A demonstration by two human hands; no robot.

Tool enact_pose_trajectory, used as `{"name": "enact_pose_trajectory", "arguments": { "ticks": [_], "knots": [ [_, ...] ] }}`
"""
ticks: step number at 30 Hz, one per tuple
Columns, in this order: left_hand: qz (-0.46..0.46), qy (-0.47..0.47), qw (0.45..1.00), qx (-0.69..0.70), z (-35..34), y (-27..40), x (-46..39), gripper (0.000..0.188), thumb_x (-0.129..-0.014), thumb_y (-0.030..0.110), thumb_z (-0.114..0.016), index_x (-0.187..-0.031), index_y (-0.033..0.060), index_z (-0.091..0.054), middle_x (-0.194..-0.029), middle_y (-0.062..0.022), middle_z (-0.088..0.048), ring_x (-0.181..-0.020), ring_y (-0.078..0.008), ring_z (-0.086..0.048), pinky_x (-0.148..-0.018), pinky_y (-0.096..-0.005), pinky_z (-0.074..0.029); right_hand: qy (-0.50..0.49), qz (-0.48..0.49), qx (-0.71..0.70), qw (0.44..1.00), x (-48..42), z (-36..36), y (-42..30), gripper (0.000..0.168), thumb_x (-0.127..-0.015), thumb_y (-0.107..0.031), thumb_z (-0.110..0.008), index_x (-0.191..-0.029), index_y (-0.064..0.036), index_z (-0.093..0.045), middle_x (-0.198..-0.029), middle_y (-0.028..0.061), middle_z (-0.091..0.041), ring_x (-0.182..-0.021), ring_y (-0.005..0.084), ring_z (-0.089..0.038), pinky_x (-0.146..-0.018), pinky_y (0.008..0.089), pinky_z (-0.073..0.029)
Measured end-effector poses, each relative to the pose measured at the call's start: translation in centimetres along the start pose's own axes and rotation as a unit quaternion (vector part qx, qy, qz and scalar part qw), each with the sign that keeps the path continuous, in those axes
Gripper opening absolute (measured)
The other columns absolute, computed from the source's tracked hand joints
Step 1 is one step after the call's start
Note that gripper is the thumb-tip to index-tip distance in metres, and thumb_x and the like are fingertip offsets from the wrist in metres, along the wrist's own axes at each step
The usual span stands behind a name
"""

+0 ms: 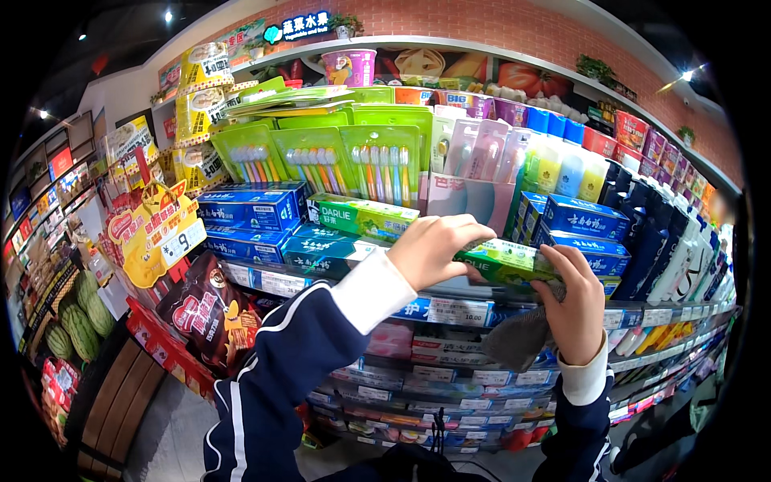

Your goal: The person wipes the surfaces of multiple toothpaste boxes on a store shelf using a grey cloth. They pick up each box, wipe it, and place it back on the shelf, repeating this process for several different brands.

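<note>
A green-and-yellow Darlie toothpaste box (505,258) lies lengthwise between my two hands, at the shelf's front. My left hand (435,252) grips its left end, the fingers bent over the top. On its right end are the thumb and fingers of my right hand (573,301). A grey cloth (517,338) hangs down beside my right palm. Left of my left hand, another Darlie box (361,215) rests on dark teal toothpaste boxes (322,252). Blue toothpaste boxes (585,220) are stacked just beyond my right hand.
Green toothbrush packs (379,162) and pink toothbrush packs (473,147) stand behind. Dark bottles (647,241) line the right side. A price-tag rail (461,311) runs along the shelf edge, with more stocked shelves below. Snack bags (211,310) hang at left. A person's leg (656,437) shows lower right.
</note>
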State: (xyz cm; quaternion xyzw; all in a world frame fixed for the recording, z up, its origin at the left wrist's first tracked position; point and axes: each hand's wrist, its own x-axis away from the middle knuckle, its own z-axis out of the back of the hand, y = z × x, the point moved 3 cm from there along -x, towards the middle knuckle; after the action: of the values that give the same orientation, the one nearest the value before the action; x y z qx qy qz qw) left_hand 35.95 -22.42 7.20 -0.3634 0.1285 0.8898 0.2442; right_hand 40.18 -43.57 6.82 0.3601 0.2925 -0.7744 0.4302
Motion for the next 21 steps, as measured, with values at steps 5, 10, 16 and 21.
{"name": "enact_pose_trajectory", "arguments": {
  "ticks": [5, 10, 16, 21],
  "knots": [
    [0.066, -0.072, 0.995, 0.023, -3.4, -2.7, 0.7, 0.049, -0.067, 0.021, -0.079, -0.111, 0.0062, -0.061, -0.098, -0.0142, -0.065, -0.091, -0.0335, -0.063, -0.078, -0.0390, -0.050, -0.020, 0.003, 0.096, 0.995, 1.0, -2.7, 0.1, 0.037, -0.073, -0.007, -0.071, -0.110, -0.006, -0.062, -0.108, 0.0081, -0.061, -0.070, 0.0291, -0.066, -0.062, 0.0365, -0.052],
    [0.107, -0.111, 0.988, -0.024, -3.7, -3.7, 1.9, 0.050, -0.072, 0.025, -0.076, -0.116, 0.0064, -0.061, -0.099, -0.0165, -0.065, -0.093, -0.0335, -0.062, -0.081, -0.0397, -0.049, -0.101, -0.022, 0.135, 0.985, 0.7, -6.3, 1.7, 0.037, -0.075, -0.009, -0.069, -0.111, -0.008, -0.061, -0.109, 0.0074, -0.062, -0.072, 0.0309, -0.066, -0.063, 0.0385, -0.052],
    [0.124, -0.131, 0.983, 0.031, -3.6, -3.9, 2.3, 0.053, -0.080, 0.034, -0.070, -0.120, 0.0003, -0.059, -0.101, -0.0191, -0.065, -0.095, -0.0351, -0.061, -0.083, -0.0390, -0.048, -0.060, 0.017, 0.140, 0.988, 1.0, -6.5, 2.2, 0.032, -0.077, -0.006, -0.063, -0.109, -0.007, -0.061, -0.104, 0.0074, -0.063, -0.066, 0.0281, -0.066, -0.058, 0.0352, -0.052],
    [0.195, -0.183, 0.952, 0.148, -1.8, -3.8, 1.8, 0.039, -0.087, 0.021, -0.065, -0.120, 0.0011, -0.060, -0.112, -0.0157, -0.066, -0.098, -0.0229, -0.064, -0.088, -0.0313, -0.048, -0.088, 0.016, 0.128, 0.988, 0.6, -6.0, 3.0, 0.033, -0.076, -0.003, -0.062, -0.109, -0.007, -0.062, -0.104, 0.0074, -0.065, -0.070, 0.0273, -0.067, -0.060, 0.0349, -0.053]
  ]
}}
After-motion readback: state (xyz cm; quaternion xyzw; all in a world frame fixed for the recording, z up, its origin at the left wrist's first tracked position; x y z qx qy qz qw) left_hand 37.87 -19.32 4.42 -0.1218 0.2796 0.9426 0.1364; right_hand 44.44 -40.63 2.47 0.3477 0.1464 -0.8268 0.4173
